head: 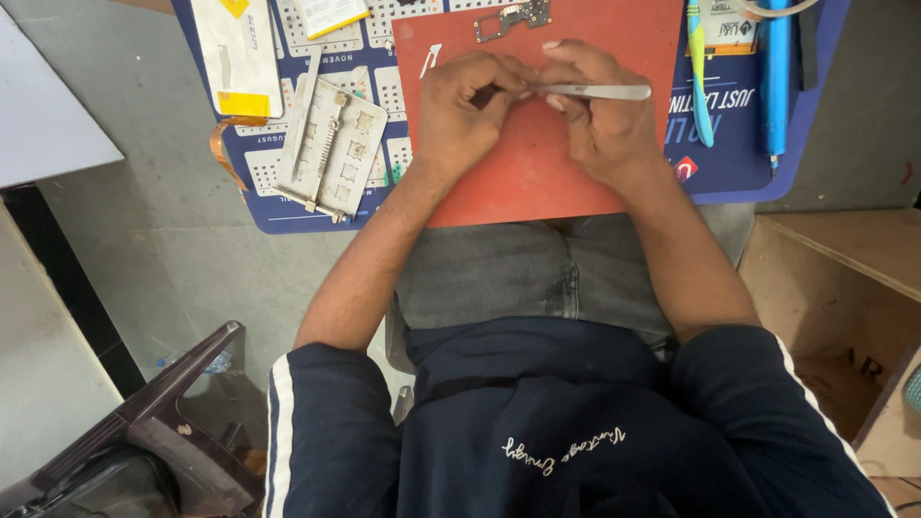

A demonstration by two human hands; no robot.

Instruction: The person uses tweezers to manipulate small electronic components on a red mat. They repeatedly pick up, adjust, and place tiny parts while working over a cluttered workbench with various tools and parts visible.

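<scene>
Two hands meet over a red mat (537, 173) on the bench: the left hand (460, 115) curls its grip round a small part, hidden by the fingers, while the right hand (600, 120) pinches tweezers (595, 92) whose tips point into it. A bare circuit board (513, 17) and metal frame (331, 144) lie apart, suggesting work midway.

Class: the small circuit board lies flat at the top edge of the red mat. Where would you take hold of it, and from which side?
Pinch the circuit board by its long edges, coming from above. It lies flat on the red mat with parts on its face, so edges seem safest. Both hands are busy: the right hand holds tweezers.
</scene>
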